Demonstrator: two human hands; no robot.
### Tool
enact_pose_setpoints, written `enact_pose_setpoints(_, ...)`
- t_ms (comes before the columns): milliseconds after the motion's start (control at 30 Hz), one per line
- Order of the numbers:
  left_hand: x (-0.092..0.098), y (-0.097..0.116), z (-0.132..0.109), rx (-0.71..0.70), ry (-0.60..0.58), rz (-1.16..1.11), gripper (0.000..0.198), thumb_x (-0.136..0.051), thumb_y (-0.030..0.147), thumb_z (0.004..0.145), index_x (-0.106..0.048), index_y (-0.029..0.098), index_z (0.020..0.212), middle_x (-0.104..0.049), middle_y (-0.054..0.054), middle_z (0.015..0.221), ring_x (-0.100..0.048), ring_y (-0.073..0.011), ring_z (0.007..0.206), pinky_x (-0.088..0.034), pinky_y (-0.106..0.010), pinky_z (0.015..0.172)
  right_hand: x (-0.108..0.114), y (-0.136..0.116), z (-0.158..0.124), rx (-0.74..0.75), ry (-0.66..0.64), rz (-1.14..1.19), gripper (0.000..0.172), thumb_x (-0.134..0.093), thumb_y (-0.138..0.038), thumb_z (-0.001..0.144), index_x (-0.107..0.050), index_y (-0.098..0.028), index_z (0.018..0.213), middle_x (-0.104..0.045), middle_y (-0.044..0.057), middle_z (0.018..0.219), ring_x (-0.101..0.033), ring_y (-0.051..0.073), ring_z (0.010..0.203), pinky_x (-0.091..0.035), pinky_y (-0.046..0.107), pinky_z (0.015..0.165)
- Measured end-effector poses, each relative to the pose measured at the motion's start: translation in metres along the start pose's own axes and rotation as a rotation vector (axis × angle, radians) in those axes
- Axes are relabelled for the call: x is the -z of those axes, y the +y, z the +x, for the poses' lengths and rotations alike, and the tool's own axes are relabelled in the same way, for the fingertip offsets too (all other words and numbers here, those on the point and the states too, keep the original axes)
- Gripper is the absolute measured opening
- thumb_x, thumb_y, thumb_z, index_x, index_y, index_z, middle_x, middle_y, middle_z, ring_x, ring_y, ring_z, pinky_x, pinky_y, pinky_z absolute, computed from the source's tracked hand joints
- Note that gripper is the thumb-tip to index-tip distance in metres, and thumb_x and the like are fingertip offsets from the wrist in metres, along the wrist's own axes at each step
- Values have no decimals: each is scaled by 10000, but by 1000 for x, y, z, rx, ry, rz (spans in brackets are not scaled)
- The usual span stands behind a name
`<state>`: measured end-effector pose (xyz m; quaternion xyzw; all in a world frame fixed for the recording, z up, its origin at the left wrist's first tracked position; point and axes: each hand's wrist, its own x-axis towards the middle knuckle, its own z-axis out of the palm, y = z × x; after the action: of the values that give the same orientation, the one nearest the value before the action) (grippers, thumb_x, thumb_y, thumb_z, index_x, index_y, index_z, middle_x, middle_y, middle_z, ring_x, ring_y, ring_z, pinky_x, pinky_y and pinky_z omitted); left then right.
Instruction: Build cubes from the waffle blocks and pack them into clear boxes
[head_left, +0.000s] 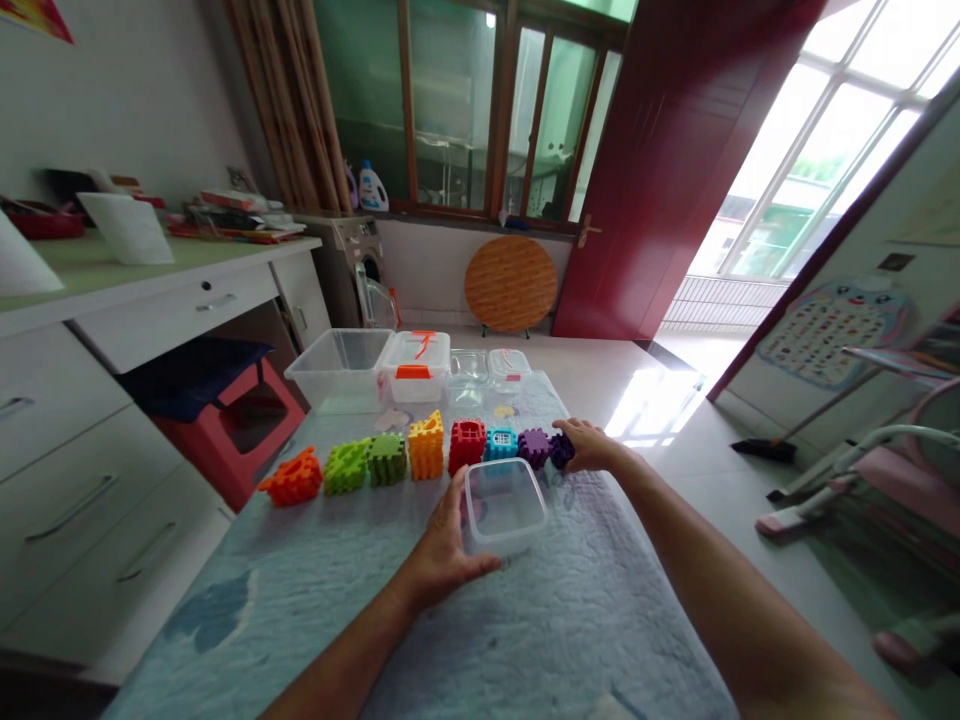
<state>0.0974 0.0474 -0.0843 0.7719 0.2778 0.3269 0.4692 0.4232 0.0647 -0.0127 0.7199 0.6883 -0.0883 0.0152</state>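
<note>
My left hand (446,545) grips a small clear plastic container (506,505) from its left side, near the middle of the table. The container's open top faces me and nothing shows inside it. At the right end of a row of toy blocks, my right hand (589,445) has its fingers closed around a dark purple block (561,452). Leftward from there stand a purple block (534,448), a blue block (501,443), a red block (466,444), a yellow block (426,446), a dark green block (387,459), a light green block (346,467) and an orange block (295,478).
Behind the row stand a large clear bin (337,385), a lidded box with orange latches (417,385), a clear container (469,375) and a small lidded container (510,366). A blue-grey cloth (337,620) covers the table. A red stool (240,430) stands left, a chair (892,465) right.
</note>
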Motion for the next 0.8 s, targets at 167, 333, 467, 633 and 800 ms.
enact_pose_setpoints(167,-1,2,-5,39,-16,-94,1112,-814,355,638,-115,236,1493,-384,-180,1430,-471,-330,1272,-375,-528,1077,-2,1,3,15,-1,-32,520,-728,-226,599,-623,-221,1108,-619,91,1093,-582,274,991,-429,335,814)
enact_pose_setpoints(333,3,3,-8,40,-31,-131,1089,-811,329,637,-142,245,1491,-369,-171,1443,-457,-329,1288,-365,-529,1087,-3,1,2,45,41,-18,448,-728,-232,600,-649,-223,1041,-626,64,1079,-590,231,953,-422,279,792)
enact_pose_setpoints(467,4,4,-9,41,-42,-142,1078,-804,303,637,-145,248,1488,-364,-167,1445,-457,-321,1291,-364,-519,1091,-1,-1,0,67,69,-6,410,-727,-220,597,-664,-213,1002,-637,58,1080,-593,219,949,-427,259,783)
enact_pose_setpoints(633,5,7,-9,66,-51,-125,1068,-805,279,630,-158,241,1480,-375,-164,1433,-468,-320,1280,-355,-520,1096,1,-3,-1,72,83,-9,384,-725,-202,586,-674,-203,967,-656,56,1033,-604,217,923,-438,256,765)
enact_pose_setpoints(800,5,6,-10,65,-54,-140,1084,-807,261,622,-141,243,1477,-358,-169,1444,-460,-320,1289,-345,-528,1101,2,-4,-1,59,80,-18,371,-713,-201,594,-675,-195,963,-665,61,1008,-613,219,914,-446,253,754)
